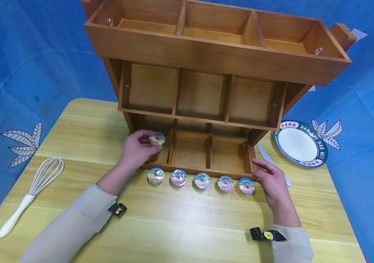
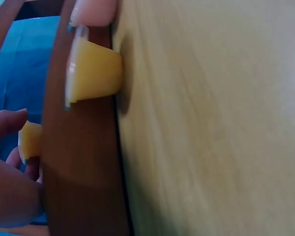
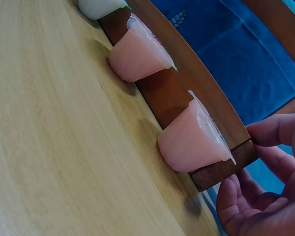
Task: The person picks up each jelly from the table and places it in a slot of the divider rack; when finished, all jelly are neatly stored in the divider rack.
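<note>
My left hand (image 1: 137, 149) pinches a small jelly cup (image 1: 157, 138) with a printed lid over the left compartment of the wooden rack's bottom tier (image 1: 191, 170). Its yellow body shows between the fingers in the left wrist view, behind the tier's front board (image 2: 83, 172). At the tier's front right corner, my right hand (image 1: 273, 182) grips the wooden edge (image 3: 243, 155) between its fingers. Several more jelly cups stand in a row along the front board, including a yellow cup (image 2: 96, 71) at the left end and a pink cup (image 3: 191, 140) at the right end.
The rack's middle tier (image 1: 203, 118) and top tier (image 1: 206, 54) overhang the bottom one, each with three compartments. A white whisk (image 1: 30, 195) lies at left. On the right are a plate (image 1: 297, 144) with a green rim and a pale knife (image 1: 266, 155), partly behind my right hand.
</note>
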### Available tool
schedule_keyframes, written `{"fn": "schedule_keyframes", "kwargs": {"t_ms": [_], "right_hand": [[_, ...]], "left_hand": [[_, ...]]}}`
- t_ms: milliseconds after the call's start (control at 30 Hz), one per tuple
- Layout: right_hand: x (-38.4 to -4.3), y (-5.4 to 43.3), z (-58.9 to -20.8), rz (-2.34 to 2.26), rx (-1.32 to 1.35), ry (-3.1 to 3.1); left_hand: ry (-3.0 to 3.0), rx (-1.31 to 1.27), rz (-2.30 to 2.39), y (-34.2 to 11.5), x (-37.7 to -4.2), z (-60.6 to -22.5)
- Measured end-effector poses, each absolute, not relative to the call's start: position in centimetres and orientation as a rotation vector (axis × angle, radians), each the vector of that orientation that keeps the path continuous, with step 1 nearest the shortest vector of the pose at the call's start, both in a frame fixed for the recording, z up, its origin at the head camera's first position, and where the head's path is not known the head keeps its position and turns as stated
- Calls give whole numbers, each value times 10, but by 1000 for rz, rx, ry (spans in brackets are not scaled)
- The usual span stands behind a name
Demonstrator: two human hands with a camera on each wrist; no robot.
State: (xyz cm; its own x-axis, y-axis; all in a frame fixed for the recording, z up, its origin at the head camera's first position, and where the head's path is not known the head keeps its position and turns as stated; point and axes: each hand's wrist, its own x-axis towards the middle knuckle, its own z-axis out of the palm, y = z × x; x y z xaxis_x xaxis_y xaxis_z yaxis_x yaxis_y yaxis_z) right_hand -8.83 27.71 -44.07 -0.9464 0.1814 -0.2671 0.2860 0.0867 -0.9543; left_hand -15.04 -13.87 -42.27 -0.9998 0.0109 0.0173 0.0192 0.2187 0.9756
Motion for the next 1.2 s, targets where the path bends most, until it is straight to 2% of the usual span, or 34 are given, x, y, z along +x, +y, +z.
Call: {"fn": "schedule_keyframes", "kwargs": {"t_ms": [367, 1200], "right_hand": [[-88, 277, -439, -2039, 479, 2225], [-87, 278, -442, -2050, 466, 2242]], "left_hand": [[-2582, -46, -1653, -130, -176, -434], [-2660, 60, -1842, -122, -193, -443]]}}
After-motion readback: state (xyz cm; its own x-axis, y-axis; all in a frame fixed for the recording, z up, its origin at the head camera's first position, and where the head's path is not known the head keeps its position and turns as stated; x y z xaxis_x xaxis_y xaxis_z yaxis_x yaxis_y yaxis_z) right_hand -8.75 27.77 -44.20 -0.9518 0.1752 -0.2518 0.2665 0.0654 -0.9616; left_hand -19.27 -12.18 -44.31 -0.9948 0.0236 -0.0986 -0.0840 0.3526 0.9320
